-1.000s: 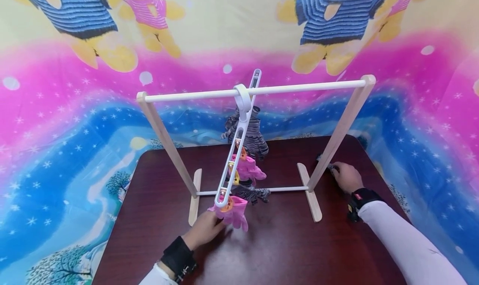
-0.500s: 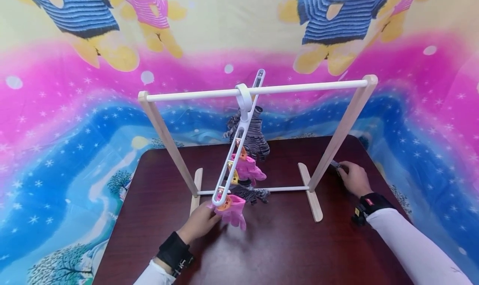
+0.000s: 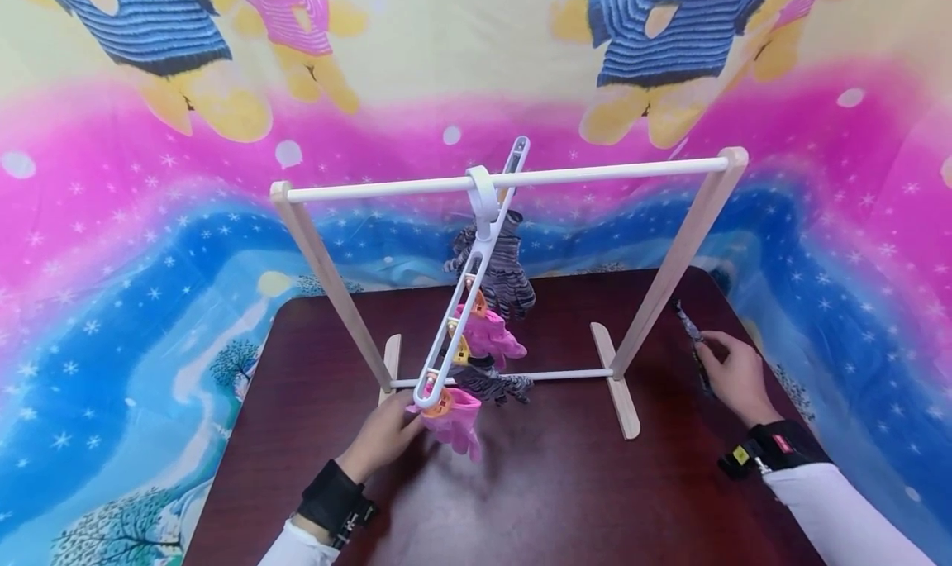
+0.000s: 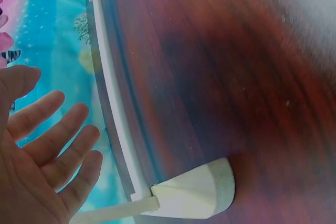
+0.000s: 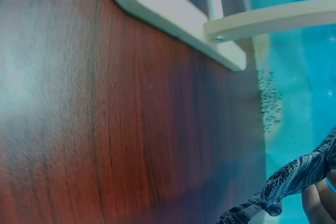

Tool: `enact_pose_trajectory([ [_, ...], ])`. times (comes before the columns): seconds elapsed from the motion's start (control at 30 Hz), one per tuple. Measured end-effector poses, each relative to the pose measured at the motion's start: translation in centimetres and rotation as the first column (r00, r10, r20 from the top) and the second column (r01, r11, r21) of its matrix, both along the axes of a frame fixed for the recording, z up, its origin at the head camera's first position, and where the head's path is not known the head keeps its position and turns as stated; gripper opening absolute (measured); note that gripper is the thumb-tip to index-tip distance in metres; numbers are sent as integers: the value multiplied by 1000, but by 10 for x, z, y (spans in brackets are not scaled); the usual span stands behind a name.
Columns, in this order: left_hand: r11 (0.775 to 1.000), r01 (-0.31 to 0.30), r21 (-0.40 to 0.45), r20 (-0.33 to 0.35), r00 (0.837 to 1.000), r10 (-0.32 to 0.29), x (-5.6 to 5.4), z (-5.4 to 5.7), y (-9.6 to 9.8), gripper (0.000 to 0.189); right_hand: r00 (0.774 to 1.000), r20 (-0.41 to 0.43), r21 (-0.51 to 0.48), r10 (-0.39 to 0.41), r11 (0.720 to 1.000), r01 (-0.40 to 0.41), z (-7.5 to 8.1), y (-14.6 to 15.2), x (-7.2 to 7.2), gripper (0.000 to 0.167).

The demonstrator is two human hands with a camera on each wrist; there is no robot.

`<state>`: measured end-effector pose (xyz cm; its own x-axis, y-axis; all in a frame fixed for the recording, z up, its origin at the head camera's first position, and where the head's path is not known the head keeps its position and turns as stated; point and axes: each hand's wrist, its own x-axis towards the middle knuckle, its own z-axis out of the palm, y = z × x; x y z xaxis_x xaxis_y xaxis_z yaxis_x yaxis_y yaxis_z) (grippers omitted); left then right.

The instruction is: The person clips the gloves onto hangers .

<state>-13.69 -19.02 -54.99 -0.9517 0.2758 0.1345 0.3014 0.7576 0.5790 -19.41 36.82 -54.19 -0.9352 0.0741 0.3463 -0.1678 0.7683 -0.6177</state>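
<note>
My right hand (image 3: 739,376), over the table's right side, pinches a grey-and-black striped knit glove (image 3: 689,326). In the right wrist view this glove (image 5: 296,179) hangs twisted, and most of the hand is cut off. My left hand (image 3: 383,434) is at the near end of a white hanger (image 3: 454,322), beside a pink glove (image 3: 454,425) clipped there. The left wrist view shows that hand (image 4: 50,156) with fingers relaxed and apart. Whether it touches the pink glove cannot be seen. Further along the hanger hang another pink glove (image 3: 491,335) and striped gloves (image 3: 508,268).
A wooden rack with a white top bar (image 3: 617,173) carries the hanger by its hook. Its feet (image 3: 617,384) stand on the dark red table (image 3: 550,483). A printed cloth (image 3: 416,78) with bears surrounds the table. Orange and yellow clips (image 3: 459,351) line the hanger.
My right hand has moved right and nearer, drawing the striped glove out from behind the rack's right post. My left hand and the hanger's near end have shifted slightly left.
</note>
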Motion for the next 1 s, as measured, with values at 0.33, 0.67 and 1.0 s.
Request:
enact_pose_trajectory([
  [0.33, 999, -53, 11, 2, 999, 53, -3, 7, -6, 30, 996, -85, -98, -19, 995, 11, 18, -4, 30, 25],
  [0.67, 996, -79, 38, 22, 997, 79, -5, 20, -7, 28, 993, -106, -161, -54, 986, 36, 46, -16, 46, 25],
  [1.0, 997, -75, -11, 8, 997, 75, -8, 26, -12, 31, 986, -166, -198, -31, 980, -2, 69, -40, 59, 23],
])
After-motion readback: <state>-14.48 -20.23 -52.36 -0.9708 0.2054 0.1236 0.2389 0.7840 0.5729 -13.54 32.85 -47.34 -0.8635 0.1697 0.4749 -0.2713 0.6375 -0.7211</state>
